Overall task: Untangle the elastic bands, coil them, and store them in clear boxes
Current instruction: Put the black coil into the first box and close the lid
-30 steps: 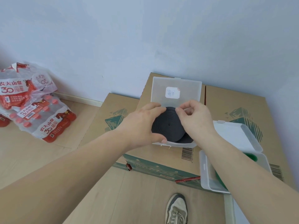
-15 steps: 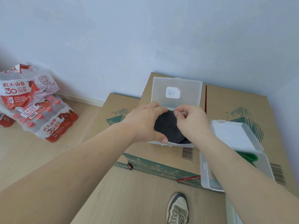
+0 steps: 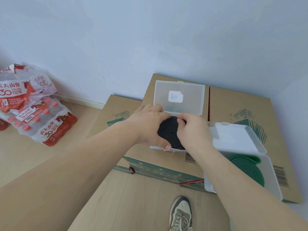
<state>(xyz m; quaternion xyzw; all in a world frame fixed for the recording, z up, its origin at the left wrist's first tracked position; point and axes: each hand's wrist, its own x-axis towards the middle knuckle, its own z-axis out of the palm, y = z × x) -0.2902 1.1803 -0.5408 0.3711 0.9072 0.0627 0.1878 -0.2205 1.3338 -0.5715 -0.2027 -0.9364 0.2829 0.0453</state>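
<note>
The black coiled elastic band point(image 3: 168, 132) now lies lower, inside the clear plastic box point(image 3: 191, 105). Curled left hand point(image 3: 148, 126) grips its left edge; curled right hand point(image 3: 194, 130), its right.

Box point(image 3: 191, 101) on cartons point(image 3: 241, 104), coiled band point(image 3: 168, 132) inside; 2nd box point(image 3: 233, 139) to right with 2nd coil point(image 3: 246, 169); bottle packs point(image 3: 33, 114) left on floor point(image 3: 41, 160)

Left hand point(image 3: 148, 127), right hand point(image 3: 194, 130) around black coil point(image 3: 168, 132)

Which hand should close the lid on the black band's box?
Probably the right hand: it sits just below the open lid, while the left hand spans the black coil, pinning it.
</note>
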